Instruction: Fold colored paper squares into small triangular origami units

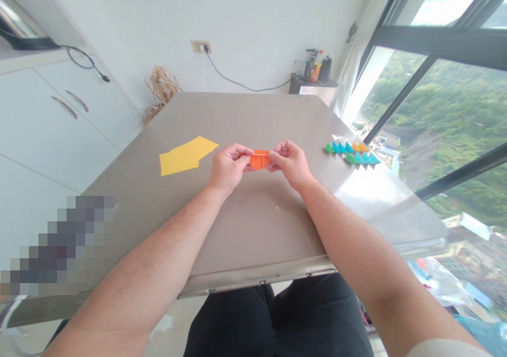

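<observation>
A small piece of folded orange paper [260,160] is held over the middle of the table, with a folded band along its top edge and a crease down its centre. My left hand [229,168] pinches its left end between thumb and fingers. At the right end, my right hand [291,165] grips it the same way, thumb on the near face. Both ends of the paper are hidden under the fingers. Sheets of yellow paper [186,155] lie overlapping to the left of my left hand.
Small folded paper boats [358,158] in green, blue and orange stand in two rows at the right of the grey table [245,225]. A blurred-out dark object [63,246] lies at the left edge. Beyond the table are a small cabinet [312,86] and a wall socket [201,46].
</observation>
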The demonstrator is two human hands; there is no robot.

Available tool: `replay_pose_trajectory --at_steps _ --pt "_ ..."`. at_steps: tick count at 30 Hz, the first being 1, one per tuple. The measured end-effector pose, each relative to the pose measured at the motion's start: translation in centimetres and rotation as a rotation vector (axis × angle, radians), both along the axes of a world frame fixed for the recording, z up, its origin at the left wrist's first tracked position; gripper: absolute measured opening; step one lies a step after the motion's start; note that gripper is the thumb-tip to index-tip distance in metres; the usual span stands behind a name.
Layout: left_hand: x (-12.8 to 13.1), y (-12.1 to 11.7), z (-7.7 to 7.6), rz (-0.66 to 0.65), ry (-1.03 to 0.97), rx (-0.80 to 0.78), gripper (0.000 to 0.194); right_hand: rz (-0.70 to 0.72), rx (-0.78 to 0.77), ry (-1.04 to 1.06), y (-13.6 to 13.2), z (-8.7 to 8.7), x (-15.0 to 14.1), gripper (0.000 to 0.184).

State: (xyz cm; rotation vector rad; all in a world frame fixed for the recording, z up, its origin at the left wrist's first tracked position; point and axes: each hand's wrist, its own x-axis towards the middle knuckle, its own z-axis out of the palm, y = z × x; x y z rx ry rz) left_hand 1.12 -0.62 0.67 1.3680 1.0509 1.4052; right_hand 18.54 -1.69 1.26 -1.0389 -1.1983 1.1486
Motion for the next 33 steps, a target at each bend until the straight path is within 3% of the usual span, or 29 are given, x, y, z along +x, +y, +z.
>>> replay_pose_trajectory --at_steps 10,16,22,27,31,33 --pt "-0.18 0.09 0.08 0.009 -0.014 0.013 0.009 0.101 -0.100 -0.059 0.28 -0.39 0.67 0.018" --pt "-0.14 0.12 -0.10 -0.007 0.010 0.055 0.003 0.127 -0.082 -0.045 0.10 -0.36 0.62 0.016" --pt "-0.03 -0.19 -0.18 -0.034 0.049 0.087 0.006 0.125 -0.058 -0.043 0.14 -0.41 0.49 0.032" --pt "0.00 -0.26 -0.11 -0.059 0.023 0.055 0.009 0.091 -0.047 -0.064 0.23 -0.45 0.36 0.024" --pt "0.08 -0.37 0.06 -0.059 -0.009 0.015 0.038 0.074 -0.033 -0.096 -0.04 -0.29 0.11 0.018" --pt "0.07 -0.35 0.14 -0.053 -0.002 -0.043 0.043 0.057 -0.006 -0.148 -0.15 -0.26 0.02 0.016"
